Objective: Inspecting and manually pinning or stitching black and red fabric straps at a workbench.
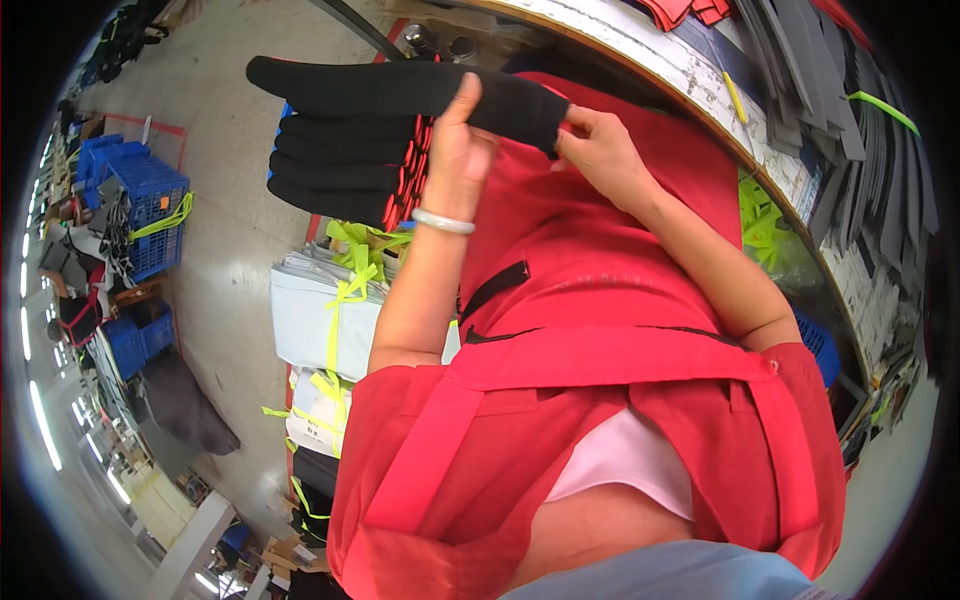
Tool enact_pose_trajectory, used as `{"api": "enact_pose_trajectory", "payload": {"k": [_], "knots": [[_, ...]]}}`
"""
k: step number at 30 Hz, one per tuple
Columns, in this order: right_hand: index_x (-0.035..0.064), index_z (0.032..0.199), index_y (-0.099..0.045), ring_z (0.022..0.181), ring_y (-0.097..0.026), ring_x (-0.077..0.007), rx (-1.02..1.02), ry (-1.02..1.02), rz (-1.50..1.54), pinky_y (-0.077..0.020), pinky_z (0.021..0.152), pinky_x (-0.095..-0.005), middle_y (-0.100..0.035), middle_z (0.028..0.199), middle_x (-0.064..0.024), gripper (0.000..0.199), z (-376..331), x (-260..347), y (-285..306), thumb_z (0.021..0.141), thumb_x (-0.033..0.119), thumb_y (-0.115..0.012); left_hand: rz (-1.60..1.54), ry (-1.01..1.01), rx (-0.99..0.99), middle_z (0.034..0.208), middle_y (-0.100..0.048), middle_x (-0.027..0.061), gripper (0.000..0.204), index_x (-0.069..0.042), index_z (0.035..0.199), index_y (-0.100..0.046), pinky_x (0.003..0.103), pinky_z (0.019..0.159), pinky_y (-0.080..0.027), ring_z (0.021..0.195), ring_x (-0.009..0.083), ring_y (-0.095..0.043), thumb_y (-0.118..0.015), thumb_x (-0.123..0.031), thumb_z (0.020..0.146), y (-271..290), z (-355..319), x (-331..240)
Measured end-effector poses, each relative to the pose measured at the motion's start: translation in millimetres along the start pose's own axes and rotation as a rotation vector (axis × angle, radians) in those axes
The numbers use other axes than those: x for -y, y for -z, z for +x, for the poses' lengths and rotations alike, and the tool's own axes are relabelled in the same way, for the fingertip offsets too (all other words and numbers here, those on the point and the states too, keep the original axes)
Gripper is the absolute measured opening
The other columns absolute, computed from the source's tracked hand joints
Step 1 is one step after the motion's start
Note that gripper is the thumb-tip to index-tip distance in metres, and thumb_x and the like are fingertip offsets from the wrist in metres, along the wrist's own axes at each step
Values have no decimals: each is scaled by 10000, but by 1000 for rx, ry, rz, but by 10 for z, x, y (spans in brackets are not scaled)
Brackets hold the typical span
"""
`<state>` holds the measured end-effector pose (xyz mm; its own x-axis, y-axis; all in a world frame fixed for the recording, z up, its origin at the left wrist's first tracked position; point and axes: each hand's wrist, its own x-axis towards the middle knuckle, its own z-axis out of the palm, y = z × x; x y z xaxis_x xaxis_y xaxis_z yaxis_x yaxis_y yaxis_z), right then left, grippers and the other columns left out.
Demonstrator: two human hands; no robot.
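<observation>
My left hand point(455, 150), a pale bangle on its wrist, grips a stack of long black pieces with red edges point(340, 165), held out in front of my red apron point(590, 290). Its thumb presses on the top black piece point(400, 88), which juts out to the left beyond the rest. My right hand point(600, 145) pinches the right end of that same top piece between thumb and fingers. Both forearms rise from my body at the bottom of the view.
Bundles of white sheets tied with yellow-green straps point(320, 310) lie on the floor under my left arm. Blue crates point(150, 210) stand at the left. A curved worktable edge point(700, 90) at the upper right carries stacked grey sheets point(850, 130) and red pieces point(690, 10).
</observation>
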<state>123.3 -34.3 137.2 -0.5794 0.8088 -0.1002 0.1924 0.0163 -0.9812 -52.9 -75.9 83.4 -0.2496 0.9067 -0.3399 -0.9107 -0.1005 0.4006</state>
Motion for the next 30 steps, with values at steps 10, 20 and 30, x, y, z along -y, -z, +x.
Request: {"api": "enact_pose_trajectory", "payload": {"k": [10,20,30], "knots": [[-36,877,-714,663,-593,-98,-101,-309,244,-483,603,-232,-662,763,-23,118,91,-420,103,813,48,-662,3,10,-39,1041,-657,74,214,-86,1051,-604,398,868,-539,980,221,-637,-692,-103,857,139,-57,328],[-36,1033,-686,796,-572,-49,-16,-216,332,-440,714,-195,-665,966,-10,214,-32,-370,164,834,38,-656,194,-370,-277,1025,-636,229,246,35,991,-531,499,949,-484,998,393,-619,-482,-206,984,1016,269,-1610],[-44,1044,-684,897,-549,-56,26,-160,267,-419,767,-197,-639,1100,-17,204,-220,-58,178,870,31,-610,186,-286,-345,1032,-627,210,270,40,1029,-524,500,973,-476,1004,363,-616,-463,-221,991,1225,392,-1658]]}}
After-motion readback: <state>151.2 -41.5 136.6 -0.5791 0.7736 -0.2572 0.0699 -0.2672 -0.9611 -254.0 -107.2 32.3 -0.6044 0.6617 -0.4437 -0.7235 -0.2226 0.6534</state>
